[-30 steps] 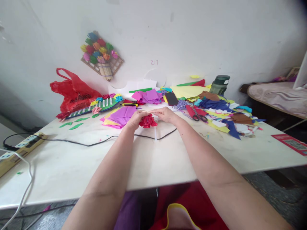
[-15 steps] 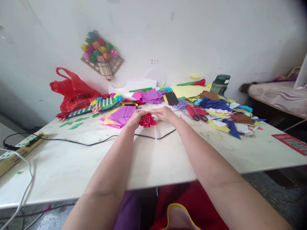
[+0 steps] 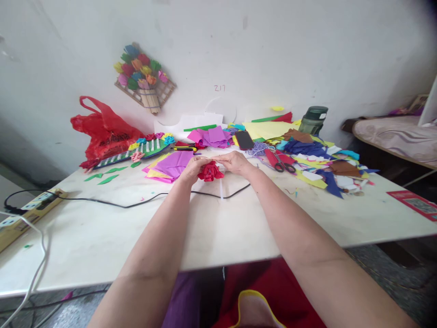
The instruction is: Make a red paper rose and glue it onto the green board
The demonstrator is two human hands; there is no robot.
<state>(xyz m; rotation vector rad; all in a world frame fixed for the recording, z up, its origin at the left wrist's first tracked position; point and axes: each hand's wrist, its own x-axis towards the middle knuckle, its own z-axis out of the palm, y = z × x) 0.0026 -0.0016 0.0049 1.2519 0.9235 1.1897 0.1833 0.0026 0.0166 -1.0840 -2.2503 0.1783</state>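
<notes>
Both hands meet over the middle of the white table (image 3: pixel 102 228). My left hand (image 3: pixel 193 170) grips a red paper flower (image 3: pixel 210 172) from its left side. My right hand (image 3: pixel 236 162) pinches at the flower's top right, fingers closed on it or on a thin pale strip there; which one I cannot tell. A white stick (image 3: pixel 221 187) points down from under the flower toward me. A black cable (image 3: pixel 136 202) runs across the table just below the hands.
Purple and pink paper sheets (image 3: pixel 172 165) lie left of the hands. Scissors (image 3: pixel 282 164), a phone (image 3: pixel 244 140), a dark bottle (image 3: pixel 313 120) and scattered coloured scraps (image 3: pixel 321 168) fill the right. A red plastic bag (image 3: pixel 104 130) and power strip (image 3: pixel 30 209) sit left.
The hands and flower have stayed almost in place; the fingers shifted slightly around the flower's top.
</notes>
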